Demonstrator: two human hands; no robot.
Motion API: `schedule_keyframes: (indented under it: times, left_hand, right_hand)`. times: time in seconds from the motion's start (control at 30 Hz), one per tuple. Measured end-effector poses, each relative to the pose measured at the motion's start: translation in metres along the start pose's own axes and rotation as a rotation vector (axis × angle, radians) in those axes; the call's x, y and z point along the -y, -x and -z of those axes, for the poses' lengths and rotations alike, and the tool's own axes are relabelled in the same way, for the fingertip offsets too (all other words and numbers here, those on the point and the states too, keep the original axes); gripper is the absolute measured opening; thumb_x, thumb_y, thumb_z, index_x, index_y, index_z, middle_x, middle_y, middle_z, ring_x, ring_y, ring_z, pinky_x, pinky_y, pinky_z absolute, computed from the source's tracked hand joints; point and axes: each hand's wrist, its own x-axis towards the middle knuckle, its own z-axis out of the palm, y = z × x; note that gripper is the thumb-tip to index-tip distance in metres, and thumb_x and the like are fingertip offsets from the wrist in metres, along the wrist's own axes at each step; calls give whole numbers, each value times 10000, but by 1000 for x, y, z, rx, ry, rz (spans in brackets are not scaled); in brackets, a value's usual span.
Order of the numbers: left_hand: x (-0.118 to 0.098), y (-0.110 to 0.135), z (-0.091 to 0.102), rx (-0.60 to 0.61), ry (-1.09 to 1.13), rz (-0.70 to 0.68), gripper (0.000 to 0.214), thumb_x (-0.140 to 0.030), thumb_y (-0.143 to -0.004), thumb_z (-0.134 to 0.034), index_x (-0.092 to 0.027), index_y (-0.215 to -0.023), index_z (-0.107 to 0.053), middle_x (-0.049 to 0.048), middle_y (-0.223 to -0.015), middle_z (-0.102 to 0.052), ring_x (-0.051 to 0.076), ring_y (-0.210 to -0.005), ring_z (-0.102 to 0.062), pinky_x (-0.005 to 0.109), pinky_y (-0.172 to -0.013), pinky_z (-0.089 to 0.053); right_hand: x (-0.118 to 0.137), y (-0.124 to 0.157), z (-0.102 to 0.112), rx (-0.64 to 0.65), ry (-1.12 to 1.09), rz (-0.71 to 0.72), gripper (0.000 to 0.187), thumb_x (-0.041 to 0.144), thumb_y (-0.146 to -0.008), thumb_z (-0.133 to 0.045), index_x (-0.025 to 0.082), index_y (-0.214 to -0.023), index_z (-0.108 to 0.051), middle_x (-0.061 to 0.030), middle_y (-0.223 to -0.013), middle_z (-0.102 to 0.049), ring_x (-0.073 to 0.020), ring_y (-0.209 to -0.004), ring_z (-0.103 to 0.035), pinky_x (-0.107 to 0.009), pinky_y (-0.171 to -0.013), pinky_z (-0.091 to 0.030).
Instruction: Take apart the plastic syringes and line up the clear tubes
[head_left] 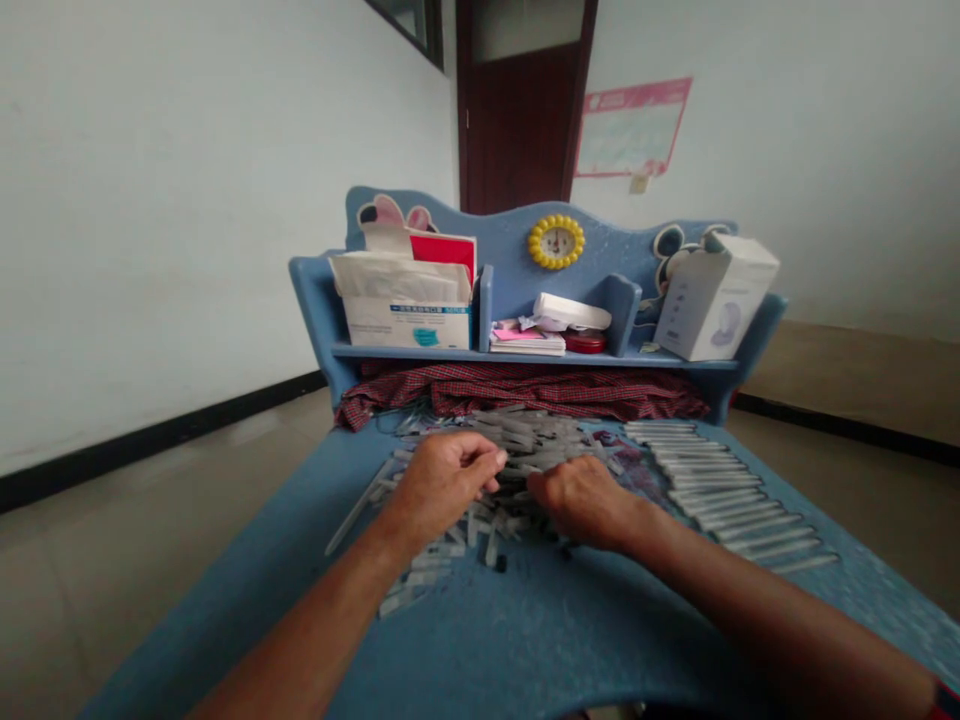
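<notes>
My left hand [448, 478] is curled with thumb and fingertips pinched together, over the near side of a heap of grey, translucent plastic pieces [525, 428]. Close by on the right, my right hand [581, 497] is closed in a loose fist, knuckles up, above the same heap. Anything between the fingers of either hand is hidden or too small to name. Short clear pieces [431, 562] lie scattered below and left of the hands, along with a small black piece [501, 564]. Long clear tubes [739, 500] lie side by side in a row on the right.
The blue desk [480, 650] has a raised shelf [525, 360] at the back. On it stand a mask box [412, 320], papers [525, 344] and a white carton [716, 300]. Red checked cloth [517, 388] lies under the shelf. A long clear strip [360, 508] lies at left.
</notes>
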Motion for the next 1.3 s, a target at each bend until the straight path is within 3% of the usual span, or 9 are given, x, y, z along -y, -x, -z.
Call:
schedule_keyframes:
  times: [0.1, 0.3, 0.37, 0.47, 0.57, 0.73, 1.03, 1.2, 1.3]
  left_hand:
    - [0, 0, 0, 15, -11, -5, 219, -331, -755, -558, -139, -693, -646, 18, -572, -642, 123, -526, -573, 207, -511, -442]
    - [-1, 2, -2, 125, 31, 85, 241, -354, -765, -560, -131, -729, -645, 18, -558, -631, 117, -501, -560, 204, -482, -423]
    - [-2, 3, -3, 190, 105, 142, 274, -384, -766, -563, -126, -711, -635, 20, -558, -623, 115, -491, -558, 203, -468, -420]
    - [-4, 5, -7, 276, 300, 252, 340, -452, -765, -567, -119, -724, -618, 42, -647, -640, 120, -508, -576, 199, -433, -404]
    - [-2, 6, -10, 328, 498, 336, 332, -464, -765, -580, -132, -765, -606, 28, -666, -628, 116, -491, -565, 200, -415, -394]
    - [5, 7, -12, 305, 622, 262, 164, -284, -750, -630, -129, -705, -602, 3, -650, -602, 80, -550, -536, 177, -519, -414]
    - [5, 7, -9, 216, 539, 214, 166, -274, -755, -621, -115, -804, -618, 64, -802, -666, 144, -709, -606, 236, -621, -452]
    - [1, 7, -8, 198, 517, 263, 170, -274, -699, -661, -130, -767, -600, 45, -756, -679, 143, -659, -618, 236, -598, -449]
    - [-1, 7, -8, 140, 464, 277, 186, -273, -664, -684, -132, -745, -593, 48, -726, -687, 141, -626, -620, 233, -584, -441]
  right_hand:
    - [-10, 4, 4, -144, -186, -70, 187, 194, -840, -450, 150, -850, -632, -91, -679, -680, -210, -622, -644, -271, -552, -412]
    - [-26, 10, 12, -474, -1253, -167, 193, 337, -813, -534, 152, -768, -560, 2, -587, -613, -90, -403, -515, -197, -404, -384]
    - [-24, 13, 11, -545, -1412, -139, 196, 348, -802, -555, 156, -766, -539, -1, -613, -621, -96, -412, -536, -207, -404, -417]
    - [-14, 19, 8, -706, -1189, -48, 142, 301, -818, -553, 161, -843, -560, -3, -647, -627, -105, -502, -579, -212, -471, -454]
    - [2, 25, 9, -758, -628, 196, 144, 200, -870, -467, 152, -919, -594, -22, -681, -630, -113, -587, -579, -227, -553, -452]
    - [21, 26, 7, -757, -41, 450, 235, 118, -900, -381, 103, -958, -608, -96, -798, -658, -143, -594, -553, -259, -502, -402]
    - [9, 23, -14, -730, -169, 371, 261, 105, -915, -335, 107, -1058, -554, -94, -871, -648, -134, -678, -574, -248, -593, -441]
    - [-7, 21, -22, -665, -304, 165, 239, 117, -891, -365, 154, -826, -592, -24, -665, -584, -112, -579, -533, -218, -552, -391]
    - [-16, 17, -30, -632, -368, 56, 225, 124, -887, -380, 159, -844, -598, -25, -696, -599, -113, -633, -563, -209, -584, -380]
